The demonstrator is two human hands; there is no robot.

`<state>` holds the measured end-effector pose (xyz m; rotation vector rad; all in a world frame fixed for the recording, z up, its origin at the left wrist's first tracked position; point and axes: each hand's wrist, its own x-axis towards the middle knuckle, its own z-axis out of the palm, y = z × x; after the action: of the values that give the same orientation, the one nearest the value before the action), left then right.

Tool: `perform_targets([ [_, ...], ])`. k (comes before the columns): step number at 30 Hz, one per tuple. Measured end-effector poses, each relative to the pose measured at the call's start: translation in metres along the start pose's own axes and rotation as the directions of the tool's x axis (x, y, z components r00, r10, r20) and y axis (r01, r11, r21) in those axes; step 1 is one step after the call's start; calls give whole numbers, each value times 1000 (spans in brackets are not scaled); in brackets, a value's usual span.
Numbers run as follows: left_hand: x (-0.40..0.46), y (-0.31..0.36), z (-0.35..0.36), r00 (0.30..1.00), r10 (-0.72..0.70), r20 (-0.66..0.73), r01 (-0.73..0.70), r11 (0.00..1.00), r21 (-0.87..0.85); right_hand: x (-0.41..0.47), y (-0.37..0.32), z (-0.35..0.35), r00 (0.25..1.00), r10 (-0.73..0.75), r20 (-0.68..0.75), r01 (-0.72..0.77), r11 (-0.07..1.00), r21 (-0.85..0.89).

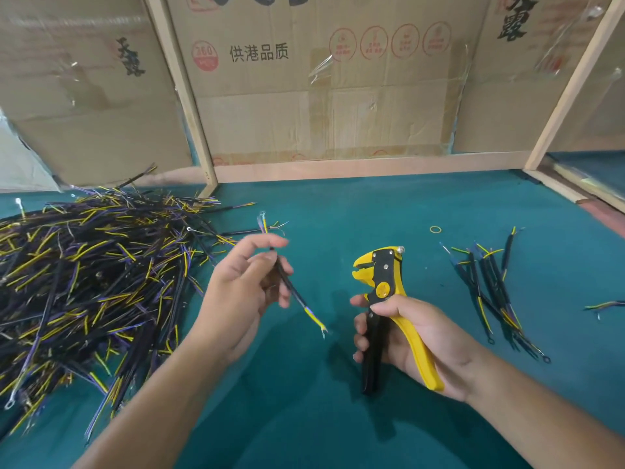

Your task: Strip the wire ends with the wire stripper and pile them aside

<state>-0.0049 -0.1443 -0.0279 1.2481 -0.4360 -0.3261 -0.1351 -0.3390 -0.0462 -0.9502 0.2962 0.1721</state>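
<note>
Fingers of my left hand [243,286] pinched one black-sheathed wire [291,292], seemingly angled for stripping. My right hand [406,333] gripped the yellow wire stripper [385,289], head up, unsqueezed, between the tangled heap [94,272] and the small pile [493,292].

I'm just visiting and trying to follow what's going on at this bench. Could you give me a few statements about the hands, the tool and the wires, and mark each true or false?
1. The right hand grips the yellow and black wire stripper. True.
2. The left hand is empty. False: it pinches a black wire with yellow and purple ends.
3. The wire sits between the stripper's jaws. False: the wire is held apart from the tool, to its left.
4. The big pile of wires lies to the person's left on the green table. True.
5. The small pile on the right is larger than the left one. False: it holds only a few wires.
</note>
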Motion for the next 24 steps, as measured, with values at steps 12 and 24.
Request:
perform_targets([
  [12, -2, -21, 3, 995, 96, -12, -81, 893, 443, -2, 2, 3, 1000, -23, -6, 23, 1000, -12],
  [24, -17, -11, 14, 844, 249, 475, -504, 65, 862, -7, 0, 8, 997, -63, 54, 64, 998, -20],
])
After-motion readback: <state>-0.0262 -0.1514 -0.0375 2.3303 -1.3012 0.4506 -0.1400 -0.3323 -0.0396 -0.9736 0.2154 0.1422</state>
